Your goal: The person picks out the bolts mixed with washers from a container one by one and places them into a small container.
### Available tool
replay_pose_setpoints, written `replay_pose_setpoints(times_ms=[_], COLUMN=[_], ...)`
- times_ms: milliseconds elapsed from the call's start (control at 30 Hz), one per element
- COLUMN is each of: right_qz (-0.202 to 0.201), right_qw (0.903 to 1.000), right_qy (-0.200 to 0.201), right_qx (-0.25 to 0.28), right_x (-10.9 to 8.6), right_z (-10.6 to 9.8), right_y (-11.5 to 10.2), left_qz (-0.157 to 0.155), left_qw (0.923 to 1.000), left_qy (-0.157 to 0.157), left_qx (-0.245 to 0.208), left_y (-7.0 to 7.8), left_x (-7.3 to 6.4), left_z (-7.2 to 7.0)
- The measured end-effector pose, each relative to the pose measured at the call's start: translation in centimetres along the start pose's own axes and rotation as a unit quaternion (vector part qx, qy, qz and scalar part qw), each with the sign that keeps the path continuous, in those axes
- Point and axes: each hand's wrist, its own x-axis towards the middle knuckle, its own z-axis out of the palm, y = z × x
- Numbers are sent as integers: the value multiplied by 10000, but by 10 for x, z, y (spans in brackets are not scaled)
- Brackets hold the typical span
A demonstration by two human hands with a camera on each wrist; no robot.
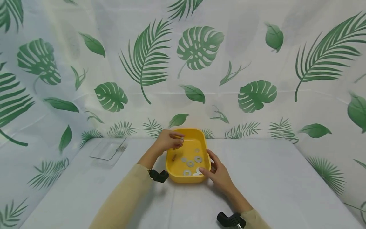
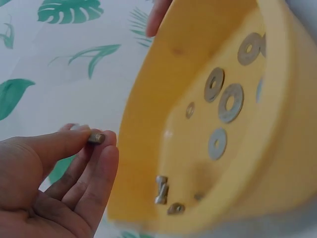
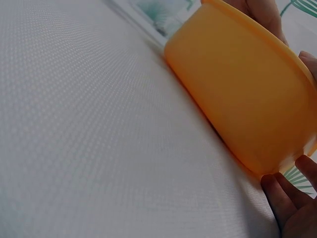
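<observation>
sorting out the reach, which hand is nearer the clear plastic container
Left. The left hand is at the left side of the yellow bin, pinching a metal piece, with the clear plastic container off to its left; the right hand is farther, holding the bin's right side.

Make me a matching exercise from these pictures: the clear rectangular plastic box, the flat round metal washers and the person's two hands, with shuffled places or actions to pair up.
Column one:
1. Clear rectangular plastic box
2. Flat round grey metal washers
3. Left hand
4. Right hand

Column two:
A. Gripping the right side of the yellow rounded plastic tub
B. On the white tabletop, left of the tub
C. Pinching a small metal piece
D. Lying on the tub's floor

Right pairs: 1-B, 2-D, 3-C, 4-A.
</observation>
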Motion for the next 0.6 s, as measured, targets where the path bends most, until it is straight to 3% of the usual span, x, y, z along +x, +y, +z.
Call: replay_pose_setpoints(times_ms=[167, 400, 600], right_qz=[34, 107, 97], right_qw=[9999, 9999, 9999], right_qy=[19, 6, 8], right_qx=[-124, -93, -106], right_x=[1, 2, 3], right_z=[-1, -1, -1], right_y=[1, 1, 0], left_qz=[-51, -166, -260], left_qw=[10000, 9985, 9971], left_qy=[49, 390, 578], left_qx=[-63, 341, 424], left_y=[-1, -11, -18], left_x=[-7, -16, -28], left_z=[-15, -40, -65])
